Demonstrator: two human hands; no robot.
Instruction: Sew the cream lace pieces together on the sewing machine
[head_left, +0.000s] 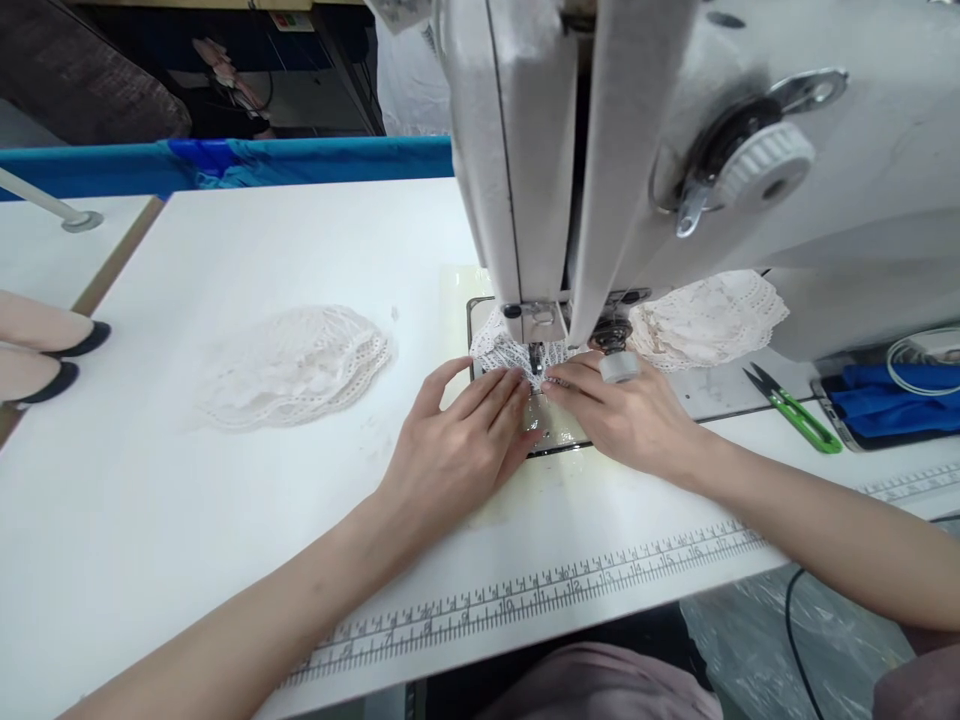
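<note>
A piece of white lace (491, 345) lies under the presser foot (536, 358) of a sewing machine (517, 150). From the near left, my left hand (469, 425) bends over the lace's front edge, its fingertips pressed together on it and the little finger held apart. My right hand (626, 405) reaches in from the other side, its fingers closed on the lace just right of the foot. The fingertips of both hands almost meet in front of the needle area. The machine head and my fingers hide part of the lace.
A pile of white lace (300, 365) lies left on the white table (187, 520); more lace (709, 320) rests behind my right hand. Green thread snips (799, 410) lie beside a tray (836, 410) with blue cloth (900, 400). A ruler strip (540, 600) follows the front edge. Dark-tipped pale shapes (45, 345) enter at left.
</note>
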